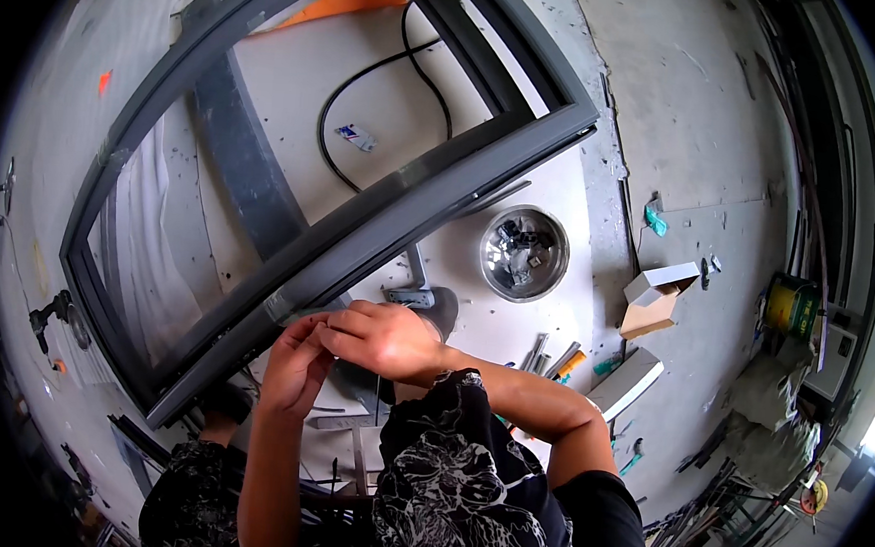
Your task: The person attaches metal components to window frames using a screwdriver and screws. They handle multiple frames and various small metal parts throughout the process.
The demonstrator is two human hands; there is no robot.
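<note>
Both L hand (297,365) & R hand (381,338) have fingertips tog., right by dk grey frame (360,237); can't tell what, if anything, they pinch. Frame spans white worktop (581,212), bars already joined, so main build looks done; small metal pcs (521,249) in steel bowl (522,296), outside frame, suggest some fitting's left.

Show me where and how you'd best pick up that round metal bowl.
I'd pinch the rim of the bowl from its right side, thumb inside, fingers against the outer wall. The grey frame runs past its upper left, while the right looks freer. Its top is open, with small parts inside, so keeping it level seems wise.
</note>
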